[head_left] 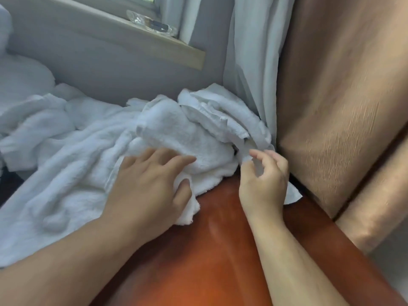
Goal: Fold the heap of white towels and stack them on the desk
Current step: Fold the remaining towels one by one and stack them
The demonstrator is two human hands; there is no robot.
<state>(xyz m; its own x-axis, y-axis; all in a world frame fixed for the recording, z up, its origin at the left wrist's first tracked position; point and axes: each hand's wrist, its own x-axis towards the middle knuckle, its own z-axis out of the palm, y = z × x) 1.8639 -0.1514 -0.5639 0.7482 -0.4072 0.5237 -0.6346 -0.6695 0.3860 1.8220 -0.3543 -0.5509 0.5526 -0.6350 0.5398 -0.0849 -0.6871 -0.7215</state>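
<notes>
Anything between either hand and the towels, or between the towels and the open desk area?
Nothing visible. The left hand grips a fold of the towel heap, the right hand pinches an edge beside the curtain, and the bare desk between the forearms has no object on it.

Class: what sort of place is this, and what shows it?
Probably a hotel room or bedroom: a heap of white towels on a wooden desk, curtains beside a window sill.
</notes>
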